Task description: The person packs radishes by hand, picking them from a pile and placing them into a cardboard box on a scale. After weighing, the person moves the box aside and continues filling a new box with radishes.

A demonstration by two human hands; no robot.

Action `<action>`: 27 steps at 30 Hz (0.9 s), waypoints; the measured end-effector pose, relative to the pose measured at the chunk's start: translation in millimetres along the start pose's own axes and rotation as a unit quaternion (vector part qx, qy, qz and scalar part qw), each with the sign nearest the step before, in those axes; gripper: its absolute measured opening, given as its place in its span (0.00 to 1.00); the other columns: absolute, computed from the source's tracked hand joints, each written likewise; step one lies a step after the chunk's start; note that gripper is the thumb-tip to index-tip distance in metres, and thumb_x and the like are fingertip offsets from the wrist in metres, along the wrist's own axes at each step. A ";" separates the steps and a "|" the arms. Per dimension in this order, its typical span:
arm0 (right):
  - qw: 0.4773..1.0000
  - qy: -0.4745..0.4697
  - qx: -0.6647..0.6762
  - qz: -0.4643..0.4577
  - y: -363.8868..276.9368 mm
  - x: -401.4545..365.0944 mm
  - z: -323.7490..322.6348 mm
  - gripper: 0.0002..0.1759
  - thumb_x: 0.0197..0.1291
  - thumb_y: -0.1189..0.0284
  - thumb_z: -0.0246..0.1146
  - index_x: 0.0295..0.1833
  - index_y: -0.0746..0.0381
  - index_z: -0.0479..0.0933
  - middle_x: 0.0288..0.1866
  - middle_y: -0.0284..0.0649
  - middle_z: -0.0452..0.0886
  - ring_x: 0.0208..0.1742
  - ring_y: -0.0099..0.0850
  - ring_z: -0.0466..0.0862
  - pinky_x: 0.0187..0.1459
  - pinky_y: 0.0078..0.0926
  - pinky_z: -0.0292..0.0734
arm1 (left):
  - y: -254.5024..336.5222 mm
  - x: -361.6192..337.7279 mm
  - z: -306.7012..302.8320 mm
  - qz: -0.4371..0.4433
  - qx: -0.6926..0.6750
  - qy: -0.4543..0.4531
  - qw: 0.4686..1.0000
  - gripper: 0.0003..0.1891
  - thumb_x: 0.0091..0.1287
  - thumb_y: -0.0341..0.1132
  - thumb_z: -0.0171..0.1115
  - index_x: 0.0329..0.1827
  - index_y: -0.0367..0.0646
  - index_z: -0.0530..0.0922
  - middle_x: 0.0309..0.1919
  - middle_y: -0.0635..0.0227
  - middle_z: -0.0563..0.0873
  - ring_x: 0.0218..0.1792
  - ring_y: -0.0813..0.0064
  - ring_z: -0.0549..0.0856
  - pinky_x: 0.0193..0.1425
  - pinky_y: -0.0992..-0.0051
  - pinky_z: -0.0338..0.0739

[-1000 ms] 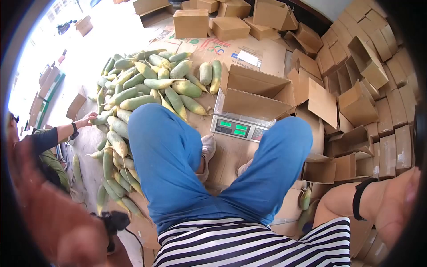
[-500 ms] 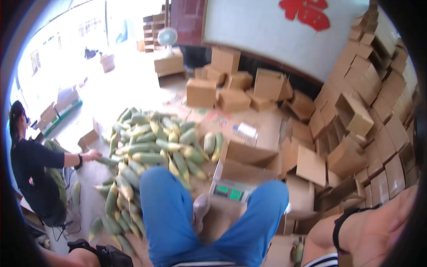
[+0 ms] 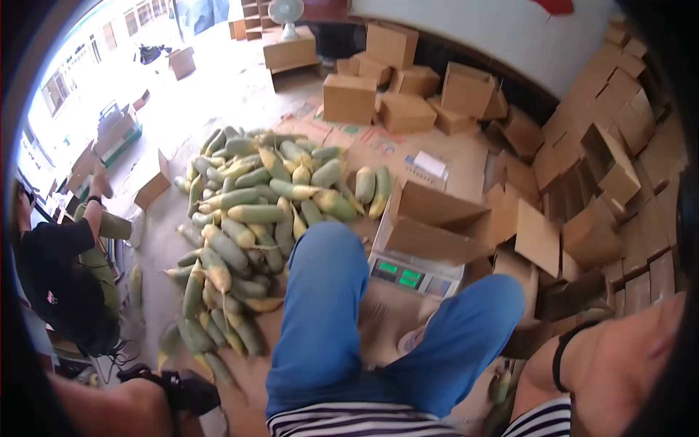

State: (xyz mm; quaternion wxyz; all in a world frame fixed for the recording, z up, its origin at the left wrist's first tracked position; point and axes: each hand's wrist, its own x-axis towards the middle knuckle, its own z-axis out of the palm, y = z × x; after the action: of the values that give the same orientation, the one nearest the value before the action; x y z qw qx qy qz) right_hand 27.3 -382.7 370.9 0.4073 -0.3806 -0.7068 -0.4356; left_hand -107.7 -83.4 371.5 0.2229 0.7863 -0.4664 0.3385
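My right hand [image 3: 633, 364] is raised close to the camera at the right edge, a black band around its wrist; its fingers are cut off by the dark rim. At the bottom left is my left wrist with a black strapped device, and the left hand [image 3: 213, 421] barely shows beyond it, its fingers hidden. A large heap of green radishes [image 3: 255, 213] with pale yellow tips lies on the floor in front of my left knee. Between my knees and the wall, an open cardboard box [image 3: 437, 237] rests on a digital scale [image 3: 411, 279] with lit green displays.
A co-worker [image 3: 62, 284] in a black top sits at the left, an arm reaching forward. Stacked open cartons [image 3: 582, 197] line the right side. More cardboard boxes [image 3: 349, 98] stand along the back wall, near a fan [image 3: 286, 13]. A white sheet [image 3: 429, 165] lies on flattened cardboard.
My view has tilted down and shifted left, so the scene sits higher and further right. The co-worker's hand has left the radish heap. My right hand stays raised near the camera.
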 end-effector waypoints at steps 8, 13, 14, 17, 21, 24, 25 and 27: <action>0.865 -0.146 -0.316 0.362 48.3 -136.5 -8.6 0.13 0.62 0.80 0.56 0.52 0.69 0.73 0.50 0.49 0.78 0.41 0.28 0.80 0.42 0.26 0.77 | -169.0 -266.6 135.9 -0.560 0.251 0.163 0.772 0.17 0.64 0.29 0.64 0.55 0.35 0.74 0.53 0.56 0.79 0.55 0.62 0.77 0.61 0.65 0.69; 0.721 -0.313 -0.233 0.573 62.3 -242.3 -13.5 0.14 0.60 0.80 0.60 0.52 0.63 0.74 0.51 0.43 0.77 0.41 0.35 0.83 0.40 0.31 0.78 | -178.1 -467.7 202.8 -0.814 0.226 -0.053 0.533 0.30 0.58 0.47 0.70 0.55 0.33 0.72 0.46 0.46 0.79 0.45 0.47 0.81 0.55 0.57 0.74; 0.698 -0.377 -0.215 0.570 62.0 -257.4 -11.6 0.14 0.59 0.79 0.60 0.51 0.62 0.75 0.51 0.43 0.77 0.42 0.38 0.83 0.41 0.33 0.79 | -186.3 -500.9 210.5 -0.851 0.140 -0.053 0.504 0.30 0.59 0.47 0.70 0.55 0.34 0.72 0.45 0.47 0.80 0.40 0.48 0.82 0.50 0.58 0.77; 0.710 -0.433 -0.193 0.521 58.6 -290.9 -3.6 0.13 0.59 0.76 0.61 0.51 0.61 0.74 0.49 0.43 0.77 0.44 0.42 0.81 0.43 0.35 0.78 | -191.6 -491.0 221.4 -0.918 -0.049 0.095 0.381 0.30 0.60 0.50 0.70 0.55 0.37 0.71 0.40 0.53 0.81 0.32 0.53 0.82 0.38 0.63 0.80; 0.676 -0.462 -0.152 0.554 55.0 -305.5 5.2 0.13 0.59 0.74 0.62 0.51 0.60 0.74 0.47 0.41 0.77 0.45 0.42 0.81 0.44 0.36 0.79 | -200.1 -485.3 220.7 -0.906 -0.224 0.272 0.232 0.28 0.61 0.54 0.69 0.53 0.42 0.73 0.30 0.62 0.80 0.26 0.63 0.81 0.24 0.75 0.75; 0.682 -0.458 -0.154 0.549 56.2 -307.6 9.1 0.12 0.59 0.74 0.62 0.49 0.60 0.75 0.45 0.40 0.77 0.43 0.42 0.81 0.43 0.37 0.79 | -199.3 -481.3 230.2 -0.905 -0.223 0.255 0.258 0.28 0.60 0.56 0.69 0.49 0.43 0.73 0.28 0.65 0.79 0.21 0.72 0.79 0.19 0.80 0.70; 0.679 -0.461 -0.148 0.552 56.6 -308.5 9.0 0.12 0.59 0.74 0.62 0.48 0.60 0.75 0.45 0.40 0.77 0.43 0.42 0.81 0.43 0.37 0.79 | -198.2 -479.0 233.2 -0.906 -0.212 0.250 0.269 0.28 0.60 0.58 0.68 0.48 0.43 0.73 0.28 0.66 0.79 0.20 0.76 0.78 0.18 0.82 0.68; 0.682 -0.451 -0.158 0.554 56.7 -312.5 9.6 0.11 0.59 0.73 0.62 0.48 0.60 0.75 0.44 0.40 0.78 0.42 0.43 0.81 0.42 0.37 0.78 | -188.2 -469.5 230.3 -0.890 -0.242 0.279 0.269 0.25 0.62 0.61 0.63 0.46 0.48 0.74 0.25 0.68 0.78 0.14 0.83 0.69 0.14 0.83 0.61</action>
State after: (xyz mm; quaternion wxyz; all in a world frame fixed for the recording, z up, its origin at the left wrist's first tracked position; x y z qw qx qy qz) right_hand 193.9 -412.2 101.9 0.1397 -0.9117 -0.3862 -0.0112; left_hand -24.2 124.4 -137.2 0.6815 0.4776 0.5545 -0.0009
